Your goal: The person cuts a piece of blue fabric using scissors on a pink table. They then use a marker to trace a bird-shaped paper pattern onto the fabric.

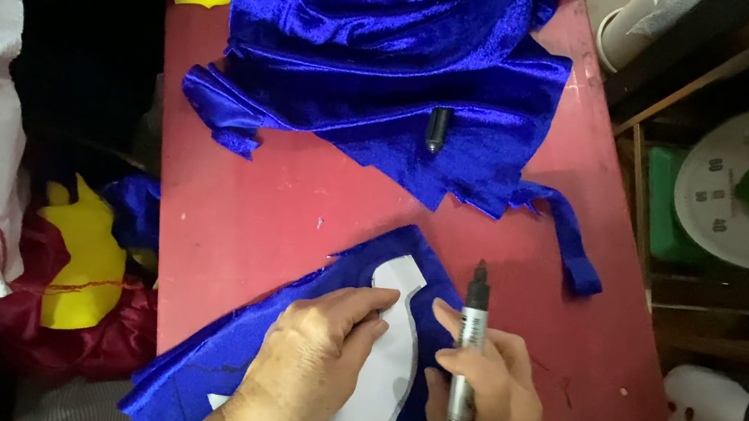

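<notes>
left hand (309,362): pressed flat, fingers spread, on the white template (389,365) over blue fabric (197,364)
right hand (489,407): fingers wrapped round a black marker (468,358), tip up

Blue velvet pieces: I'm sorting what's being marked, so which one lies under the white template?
The flat blue velvet piece at the table's near edge, under the white template pressed by the left hand. The other, the crumpled velvet heap, lies farther back.

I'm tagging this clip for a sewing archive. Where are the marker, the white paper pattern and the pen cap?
marker (468,358): head view, on the barrel above the right hand's grip.
white paper pattern (389,365): head view, on the bare middle between the hands.
pen cap (436,128): head view, on its dark body on the blue velvet.
</notes>
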